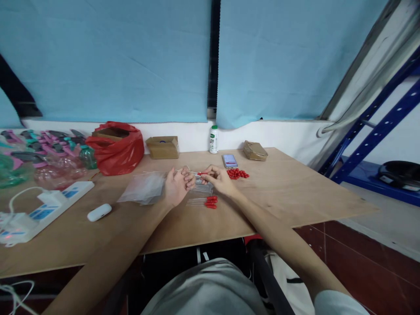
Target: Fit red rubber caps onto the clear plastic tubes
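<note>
Over the table, my right hand (219, 178) pinches a small red rubber bulb (202, 173) at the end of a thin glass dropper tube. The fingers of my left hand (176, 187) are curled around that tube, and the two hands nearly meet. Beneath them lies a bunch of loose glass tubes (202, 189). Closer to me are several droppers with red bulbs (211, 201) fitted on their ends. A heap of loose red bulbs (237, 174) rests just beyond my right hand. Clear plastic bags (141, 188) lie flat beside my left hand.
A phone (230, 161), white bottle (214, 140), wrapped packet (255, 150) and cardboard box (162, 148) stand toward the wall. On the left are a red bag (120, 151), spray bottles (55, 162), a power strip (62, 203) and a white earbud case (99, 212).
</note>
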`<action>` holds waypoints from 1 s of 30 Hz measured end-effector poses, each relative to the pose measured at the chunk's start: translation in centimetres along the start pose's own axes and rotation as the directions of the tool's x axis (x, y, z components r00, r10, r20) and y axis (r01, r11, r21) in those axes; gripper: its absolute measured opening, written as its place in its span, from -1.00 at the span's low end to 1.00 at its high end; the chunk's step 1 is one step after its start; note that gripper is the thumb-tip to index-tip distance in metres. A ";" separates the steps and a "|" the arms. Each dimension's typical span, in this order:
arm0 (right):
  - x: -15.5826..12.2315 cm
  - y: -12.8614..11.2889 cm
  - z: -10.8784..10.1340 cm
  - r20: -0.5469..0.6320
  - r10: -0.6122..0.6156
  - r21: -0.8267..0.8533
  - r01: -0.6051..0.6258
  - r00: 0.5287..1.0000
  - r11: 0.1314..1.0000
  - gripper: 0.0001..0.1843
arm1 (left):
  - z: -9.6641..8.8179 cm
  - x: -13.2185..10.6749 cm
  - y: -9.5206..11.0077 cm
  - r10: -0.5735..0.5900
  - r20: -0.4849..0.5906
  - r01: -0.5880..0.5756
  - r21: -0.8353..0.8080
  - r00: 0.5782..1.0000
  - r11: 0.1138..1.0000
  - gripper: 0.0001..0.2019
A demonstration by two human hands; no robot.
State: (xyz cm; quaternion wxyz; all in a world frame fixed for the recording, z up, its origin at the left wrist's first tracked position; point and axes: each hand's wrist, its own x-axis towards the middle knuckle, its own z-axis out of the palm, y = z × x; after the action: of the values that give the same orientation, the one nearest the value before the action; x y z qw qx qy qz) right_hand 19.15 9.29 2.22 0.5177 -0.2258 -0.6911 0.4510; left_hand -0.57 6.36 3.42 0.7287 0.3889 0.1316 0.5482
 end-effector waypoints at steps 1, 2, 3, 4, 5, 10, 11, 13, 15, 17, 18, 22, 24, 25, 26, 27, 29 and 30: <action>0.0 0.0 0.1 -0.004 -0.001 0.000 0.001 1.000 1.000 -0.60 | 0.0 0.0 0.0 0.003 0.004 -0.003 -0.003 1.000 1.000 -0.57; 0.0 0.0 0.1 -0.009 -0.002 0.001 0.002 1.000 1.000 -0.60 | 0.0 0.0 -0.1 0.006 0.007 -0.006 -0.006 1.000 1.000 -0.57; 0.0 0.0 0.1 -0.013 -0.002 0.002 0.002 1.000 1.000 -0.59 | 0.1 -0.1 -0.1 0.006 0.008 -0.006 -0.008 1.000 1.000 -0.57; 0.0 0.0 0.1 -0.015 -0.002 0.001 0.002 1.000 1.000 -0.59 | 0.1 -0.1 -0.1 0.004 0.005 -0.004 -0.008 1.000 1.000 -0.57; 0.0 0.1 0.1 -0.016 -0.001 0.000 0.001 1.000 1.000 -0.59 | 0.1 -0.1 -0.1 -0.001 0.000 0.001 -0.007 1.000 1.000 -0.57; -0.1 0.3 0.1 -0.006 0.000 0.003 0.000 1.000 1.000 -0.61 | 0.1 -0.1 -0.3 -0.005 -0.014 0.005 -0.011 1.000 1.000 -0.55; -0.1 0.3 0.1 -0.006 0.000 0.000 0.000 1.000 1.000 -0.61 | 0.1 -0.1 -0.3 -0.006 -0.021 0.005 -0.010 1.000 1.000 -0.55; -0.1 0.4 0.1 -0.007 -0.001 -0.010 0.001 1.000 1.000 -0.59 | 0.1 -0.1 -0.3 -0.013 -0.035 0.013 -0.008 0.999 1.000 -0.55; -0.1 0.4 0.1 -0.008 -0.001 -0.014 0.001 1.000 1.000 -0.58 | 0.1 -0.1 -0.4 -0.021 -0.037 0.020 -0.013 0.999 1.000 -0.55; -0.1 0.4 0.1 -0.008 0.004 -0.013 -0.005 1.000 1.000 -0.58 | 0.0 -0.1 -0.4 -0.022 -0.031 0.022 -0.020 0.999 1.000 -0.55; -0.2 0.4 0.0 -0.008 0.007 -0.012 -0.008 1.000 1.000 -0.59 | 0.0 -0.1 -0.5 -0.020 -0.028 0.019 -0.022 0.999 1.000 -0.55; -0.3 0.4 0.1 -0.006 -0.001 -0.009 0.001 1.000 1.000 -0.62 | -0.2 0.0 -0.6 -0.012 -0.006 0.012 -0.027 1.000 1.000 -0.56; -0.3 0.5 0.1 -0.001 -0.003 -0.012 0.003 1.000 1.000 -0.62 | -0.2 0.0 -0.6 -0.012 -0.009 0.012 -0.023 1.000 1.000 -0.56; -0.3 0.5 0.2 0.002 -0.002 -0.015 0.002 1.000 1.000 -0.61 | -0.2 0.0 -0.6 -0.014 -0.016 0.013 -0.019 1.000 1.000 -0.56; -0.3 0.5 0.2 0.003 -0.001 -0.019 0.002 1.000 1.000 -0.61 | -0.1 0.0 -0.6 -0.015 -0.024 0.015 -0.015 1.000 1.000 -0.56; -0.3 0.5 0.2 0.001 -0.002 -0.023 0.002 1.000 1.000 -0.60 | -0.1 0.0 -0.6 -0.017 -0.031 0.016 -0.012 0.999 1.000 -0.55; -0.3 0.4 0.2 -0.007 -0.005 -0.026 0.005 1.000 1.000 -0.60 | 0.1 -0.1 -0.6 -0.014 -0.036 0.014 -0.009 0.999 1.000 -0.55; -0.3 0.3 0.2 -0.014 -0.008 -0.026 0.007 1.000 1.000 -0.59 | 0.2 -0.1 -0.6 -0.010 -0.035 0.010 -0.008 0.999 1.000 -0.55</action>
State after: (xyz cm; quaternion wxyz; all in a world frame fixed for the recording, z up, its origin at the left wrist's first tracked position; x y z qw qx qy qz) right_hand 18.99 9.12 1.76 0.5213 -0.2331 -0.6940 0.4385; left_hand -0.07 6.17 3.08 0.7305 0.3757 0.1442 0.5517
